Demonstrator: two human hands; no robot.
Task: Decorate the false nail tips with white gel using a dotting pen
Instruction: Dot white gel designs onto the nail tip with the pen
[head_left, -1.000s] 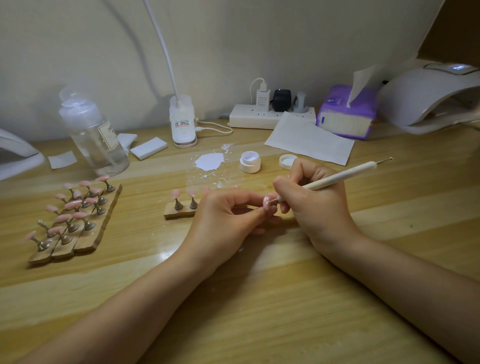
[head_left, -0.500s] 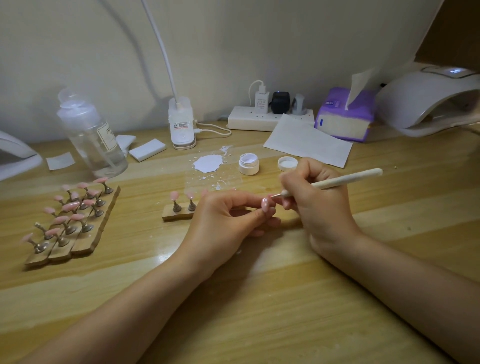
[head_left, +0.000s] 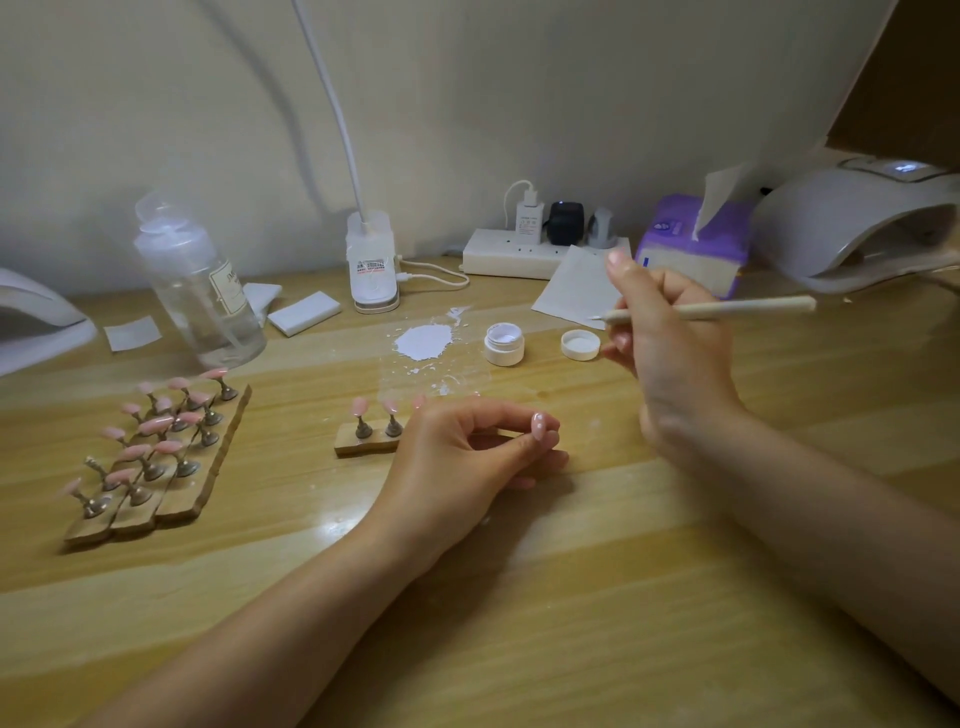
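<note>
My right hand (head_left: 670, 332) has lifted the pen (head_left: 711, 307) off the tip (head_left: 542, 427) and swung it up to right of centre, fingers curled round the shaft, point aimed left toward the jar (head_left: 504, 343); I judge it's going for more gel. The left hand (head_left: 467, 457), mid-frame, still pinches the pink tip, which carries two white dots. The jar, above centre, stands open with white gel inside; its lid (head_left: 580, 344) lies just right of it; a clear bottle (head_left: 200, 291) at upper left looks nearly empty.
</note>
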